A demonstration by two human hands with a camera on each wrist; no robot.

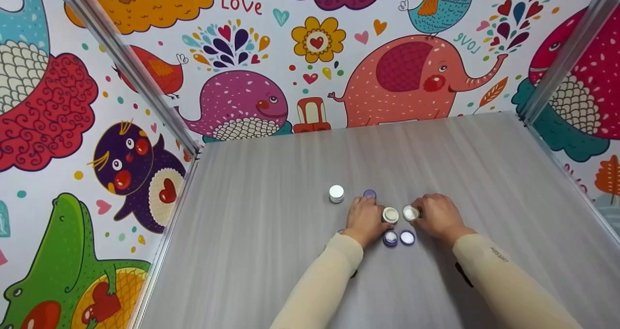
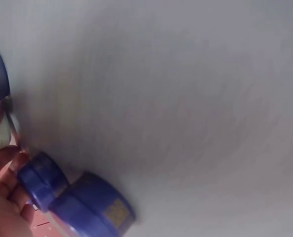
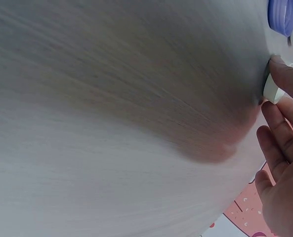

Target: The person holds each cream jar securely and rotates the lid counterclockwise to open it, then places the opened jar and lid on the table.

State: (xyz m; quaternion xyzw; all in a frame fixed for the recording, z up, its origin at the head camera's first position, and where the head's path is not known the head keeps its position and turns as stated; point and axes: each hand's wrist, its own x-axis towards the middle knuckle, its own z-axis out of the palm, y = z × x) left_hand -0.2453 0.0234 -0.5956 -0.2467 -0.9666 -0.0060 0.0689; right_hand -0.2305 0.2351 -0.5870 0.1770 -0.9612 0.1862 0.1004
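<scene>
In the head view, my left hand (image 1: 365,218) grips a small white jar (image 1: 390,215) from its left side, thumb at the near edge; the jar stands uncapped on the table. To its right my right hand (image 1: 440,216) pinches a white lid (image 1: 411,213), inner side up. The right wrist view shows the white lid (image 3: 273,91) on edge between thumb and fingers. Nearer me are an uncapped purple jar (image 1: 390,238) and, beside it, a purple lid (image 1: 407,237) lying inner side up. Purple containers (image 2: 91,207) stand close to my left hand in the left wrist view.
A white jar with its lid on (image 1: 336,194) stands left of my left hand. A purple-topped container (image 1: 369,194) is just beyond that hand, and part of another purple item shows by the left wrist. Patterned walls (image 1: 252,43) with metal posts border the grey table (image 1: 261,261).
</scene>
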